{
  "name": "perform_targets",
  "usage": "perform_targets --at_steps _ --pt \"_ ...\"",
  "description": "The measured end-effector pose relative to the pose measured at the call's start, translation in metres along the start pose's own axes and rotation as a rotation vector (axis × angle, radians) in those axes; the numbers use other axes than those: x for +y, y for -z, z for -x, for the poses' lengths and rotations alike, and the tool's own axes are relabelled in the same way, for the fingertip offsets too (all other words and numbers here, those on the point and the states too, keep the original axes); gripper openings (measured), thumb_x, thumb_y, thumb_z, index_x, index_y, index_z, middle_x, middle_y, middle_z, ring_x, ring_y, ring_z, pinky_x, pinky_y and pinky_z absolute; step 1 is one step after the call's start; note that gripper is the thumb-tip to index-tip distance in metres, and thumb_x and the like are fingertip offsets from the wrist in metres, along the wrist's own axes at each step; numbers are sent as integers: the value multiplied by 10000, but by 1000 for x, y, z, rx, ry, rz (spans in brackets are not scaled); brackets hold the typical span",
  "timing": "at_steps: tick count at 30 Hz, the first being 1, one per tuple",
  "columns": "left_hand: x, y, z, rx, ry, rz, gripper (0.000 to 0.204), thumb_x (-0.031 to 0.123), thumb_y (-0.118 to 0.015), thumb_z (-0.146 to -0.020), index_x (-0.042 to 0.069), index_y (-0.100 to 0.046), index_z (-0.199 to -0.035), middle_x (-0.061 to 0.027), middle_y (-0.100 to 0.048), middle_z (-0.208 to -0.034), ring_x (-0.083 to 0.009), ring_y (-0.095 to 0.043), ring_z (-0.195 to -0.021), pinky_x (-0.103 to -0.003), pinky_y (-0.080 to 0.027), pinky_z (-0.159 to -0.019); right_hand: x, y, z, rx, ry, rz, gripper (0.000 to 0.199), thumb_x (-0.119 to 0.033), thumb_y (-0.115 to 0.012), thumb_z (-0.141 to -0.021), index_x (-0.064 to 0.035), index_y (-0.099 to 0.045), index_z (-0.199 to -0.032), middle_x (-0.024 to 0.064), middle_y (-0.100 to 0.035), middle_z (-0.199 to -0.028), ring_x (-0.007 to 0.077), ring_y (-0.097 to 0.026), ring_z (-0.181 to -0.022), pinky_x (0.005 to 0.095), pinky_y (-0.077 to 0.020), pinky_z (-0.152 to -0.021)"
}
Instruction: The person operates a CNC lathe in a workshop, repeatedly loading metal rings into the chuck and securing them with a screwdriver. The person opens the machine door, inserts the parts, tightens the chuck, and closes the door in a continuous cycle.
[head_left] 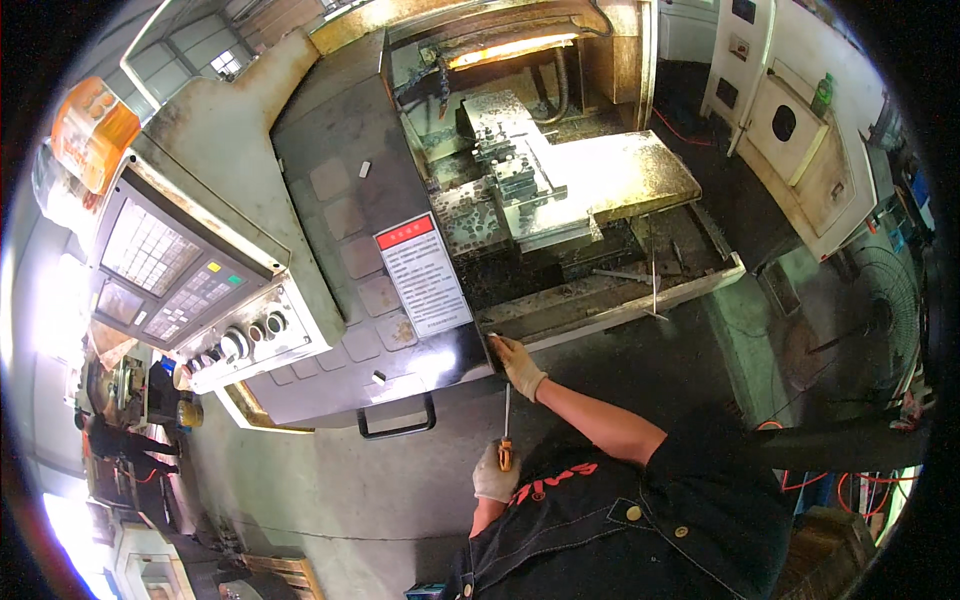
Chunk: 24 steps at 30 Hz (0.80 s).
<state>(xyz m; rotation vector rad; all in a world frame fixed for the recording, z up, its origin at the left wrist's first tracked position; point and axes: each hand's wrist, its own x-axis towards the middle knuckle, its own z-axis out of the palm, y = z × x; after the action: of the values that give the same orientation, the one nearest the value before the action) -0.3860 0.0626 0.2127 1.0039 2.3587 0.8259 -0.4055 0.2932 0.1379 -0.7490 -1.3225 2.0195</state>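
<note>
In my gloved left hand [494,476] is a screwdriver with an orange handle [505,456]. Its thin metal shaft points up, and the tip ends just below my right hand. My right hand [518,368], also gloved, is closed at the lower right corner of the dark sliding door [335,250] of a machine tool, with the fingertips on the door's edge. Whether a small part sits between those fingertips, I cannot make out. A notice sheet with a red header [424,275] is stuck on the door, and a black handle [398,417] juts from its lower edge.
Beside the door, the machine's lit interior shows a wet metal slide [620,175] and a tool block [513,170]. A control panel [180,265] stands on the left. Another machine [800,130] with a green bottle [822,95] is at right. A person [125,445] is far left.
</note>
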Motion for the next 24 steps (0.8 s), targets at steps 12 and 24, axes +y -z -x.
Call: perform_targets --at_steps 12,24 --pt "-34 18 17 -7 -96 154 307 200 -671 -730 83 -585 -1000 -157 -628 -819 -361 -617 -799 -423 -491 -671 -2 -42 12 455 179 -329 468 -410 -503 -923 32 -611 -1032 35 -623 -909 127 -524 -818 271 -423 -771" --pt "-10 21 -2 -23 -190 228 307 170 -652 -758 48 -564 -1026 -180 -615 -838 -362 -613 -788 -406 -489 -674 2 -89 8 275 160 71 561 -426 -515 -910 40 -494 -1222 107 -574 -1084 196 -519 -1008 301 -383 -921"
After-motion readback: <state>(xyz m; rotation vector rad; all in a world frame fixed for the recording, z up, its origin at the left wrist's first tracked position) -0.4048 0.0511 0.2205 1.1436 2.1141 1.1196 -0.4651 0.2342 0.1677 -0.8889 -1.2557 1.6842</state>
